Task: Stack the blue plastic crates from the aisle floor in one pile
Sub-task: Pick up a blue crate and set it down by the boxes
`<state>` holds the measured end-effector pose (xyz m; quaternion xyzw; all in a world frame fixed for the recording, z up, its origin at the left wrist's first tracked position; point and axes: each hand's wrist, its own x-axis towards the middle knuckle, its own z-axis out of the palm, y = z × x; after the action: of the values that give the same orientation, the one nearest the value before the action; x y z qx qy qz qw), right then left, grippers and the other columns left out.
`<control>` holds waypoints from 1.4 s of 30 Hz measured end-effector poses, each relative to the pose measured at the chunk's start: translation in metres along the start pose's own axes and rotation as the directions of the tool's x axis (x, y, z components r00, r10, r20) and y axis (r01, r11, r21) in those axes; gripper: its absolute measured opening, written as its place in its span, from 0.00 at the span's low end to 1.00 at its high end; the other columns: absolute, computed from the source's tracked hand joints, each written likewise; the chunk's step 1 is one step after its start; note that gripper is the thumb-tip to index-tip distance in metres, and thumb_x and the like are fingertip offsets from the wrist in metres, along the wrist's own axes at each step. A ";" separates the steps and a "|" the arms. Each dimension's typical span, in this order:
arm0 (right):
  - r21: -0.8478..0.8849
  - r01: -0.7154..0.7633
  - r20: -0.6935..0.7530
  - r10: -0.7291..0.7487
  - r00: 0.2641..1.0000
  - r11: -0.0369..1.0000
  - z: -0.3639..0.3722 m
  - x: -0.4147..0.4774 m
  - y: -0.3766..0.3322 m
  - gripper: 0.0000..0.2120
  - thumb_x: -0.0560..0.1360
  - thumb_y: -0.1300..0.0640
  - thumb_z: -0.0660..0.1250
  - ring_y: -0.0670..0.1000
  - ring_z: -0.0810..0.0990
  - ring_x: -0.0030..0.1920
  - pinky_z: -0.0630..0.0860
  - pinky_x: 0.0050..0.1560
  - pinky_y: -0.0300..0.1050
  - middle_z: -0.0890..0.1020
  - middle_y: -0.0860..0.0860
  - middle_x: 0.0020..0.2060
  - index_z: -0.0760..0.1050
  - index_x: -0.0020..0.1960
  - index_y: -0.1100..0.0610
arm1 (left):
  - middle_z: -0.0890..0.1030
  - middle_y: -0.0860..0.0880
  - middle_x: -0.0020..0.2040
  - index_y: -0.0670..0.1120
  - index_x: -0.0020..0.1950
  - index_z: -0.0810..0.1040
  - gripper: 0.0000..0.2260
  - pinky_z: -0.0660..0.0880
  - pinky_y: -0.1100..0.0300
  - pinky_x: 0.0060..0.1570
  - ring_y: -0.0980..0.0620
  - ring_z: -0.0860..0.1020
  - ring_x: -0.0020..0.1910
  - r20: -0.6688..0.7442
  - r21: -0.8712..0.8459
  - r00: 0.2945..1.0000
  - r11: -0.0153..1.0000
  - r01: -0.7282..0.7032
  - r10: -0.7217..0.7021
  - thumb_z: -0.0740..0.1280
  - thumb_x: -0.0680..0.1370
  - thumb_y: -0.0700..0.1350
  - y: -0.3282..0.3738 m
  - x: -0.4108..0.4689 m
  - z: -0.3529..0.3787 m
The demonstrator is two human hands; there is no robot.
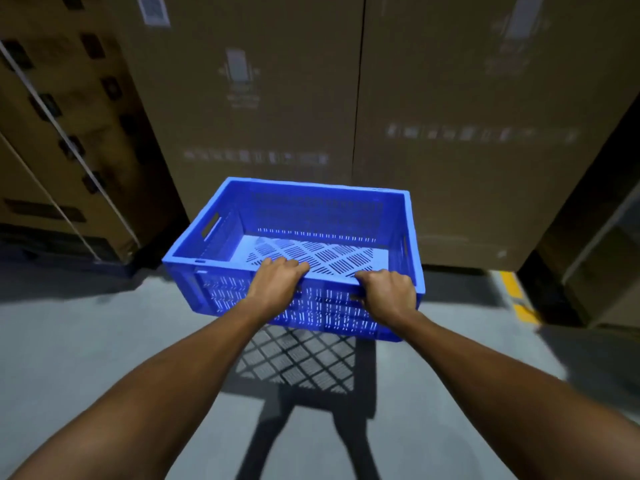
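Note:
One blue plastic crate [311, 213] with slotted walls and a perforated bottom is held up in the air in front of me, empty inside. My left hand [277, 280] grips the near long rim left of its middle, fingers hooked over the edge. On the same rim further right, my right hand [389, 289] holds it the same way. The crate's lattice shadow falls on the grey floor below it. No other crate is in view.
Tall brown cardboard boxes [467, 150] form a wall straight ahead. More strapped boxes [62, 133] stand on a dark pallet at the left. A yellow floor line [519, 299] runs at the right beside another box stack. Grey concrete floor [86, 341] lies under me.

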<state>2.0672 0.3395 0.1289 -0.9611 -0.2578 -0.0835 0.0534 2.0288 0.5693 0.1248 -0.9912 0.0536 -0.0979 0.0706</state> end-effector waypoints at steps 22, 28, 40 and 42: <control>-0.027 -0.030 0.103 0.033 0.994 0.999 0.281 -0.008 0.063 0.13 0.76 0.42 0.68 0.56 0.82 0.48 0.71 0.41 0.46 0.84 0.50 0.46 0.77 0.54 0.49 | 0.78 0.46 0.53 0.49 0.56 0.72 0.11 0.67 0.49 0.53 0.43 0.74 0.54 0.166 -0.021 0.983 0.997 0.076 -0.071 0.67 0.76 0.39 0.066 0.007 0.285; -0.019 -0.059 0.113 0.061 0.992 0.998 0.298 -0.013 0.066 0.13 0.75 0.42 0.69 0.57 0.82 0.46 0.74 0.42 0.47 0.84 0.51 0.45 0.77 0.53 0.50 | 0.78 0.47 0.54 0.49 0.57 0.71 0.15 0.66 0.49 0.52 0.44 0.74 0.55 0.148 -0.006 0.984 0.995 0.099 -0.098 0.70 0.72 0.40 0.074 0.000 0.295; 0.040 -0.081 0.160 0.073 0.984 0.996 0.298 -0.013 0.067 0.11 0.74 0.46 0.71 0.57 0.82 0.47 0.79 0.47 0.51 0.83 0.51 0.46 0.77 0.52 0.50 | 0.77 0.48 0.59 0.49 0.61 0.70 0.19 0.63 0.45 0.63 0.44 0.74 0.59 0.113 -0.019 0.985 0.991 0.132 -0.129 0.68 0.73 0.37 0.078 -0.011 0.292; 0.054 -0.083 0.180 0.072 0.981 0.995 0.297 -0.013 0.067 0.10 0.74 0.48 0.71 0.57 0.82 0.47 0.79 0.47 0.53 0.83 0.52 0.47 0.77 0.52 0.51 | 0.77 0.47 0.59 0.49 0.62 0.70 0.18 0.64 0.46 0.62 0.44 0.74 0.59 0.120 -0.014 0.985 0.992 0.128 -0.126 0.68 0.74 0.38 0.078 -0.012 0.292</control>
<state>2.1292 0.3182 -0.1691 -0.9719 -0.2263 0.0127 0.0628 2.0692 0.5320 -0.1723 -0.9974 -0.0129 -0.0424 0.0567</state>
